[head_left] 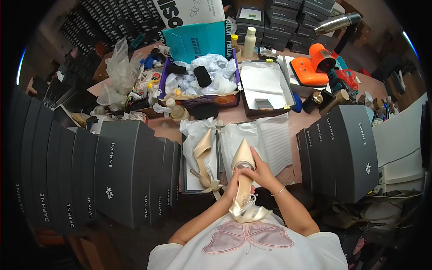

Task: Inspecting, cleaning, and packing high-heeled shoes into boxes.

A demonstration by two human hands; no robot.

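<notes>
- The held shoe (242, 152), cream with a pointed toe, is in both hands just in front of the person's chest, toe pointing away and opening facing up.
- The left hand (231, 188) takes it along its left side, fingers curled around the middle of the shoe.
- The right hand (264, 176) has its fingers closed on the right side near the toe, one stretched along the edge; a thin bracelet (278, 191) circles that wrist.
- At the heel end, a beaded trim and a pale bow (253, 215) lie against the white shirt (310, 252) (a pink butterfly covers its front).
- The second shoe (202, 153), also cream, lies on its side in an open shoe box (191, 182) to the left, with white tissue (192, 129) behind it.
- More white paper (236, 134) and a ribbed white sheet (276, 141) spread beyond and to the right of the held shoe.
- Dark grey boxes (121, 168) stand in rows on both sides of the pinkish surface (306, 118).
- Farther back are a purple-edged box (218, 100) full of crumpled plastic, a tray (290, 96) holding a phone (264, 104), and an orange device (310, 74).
</notes>
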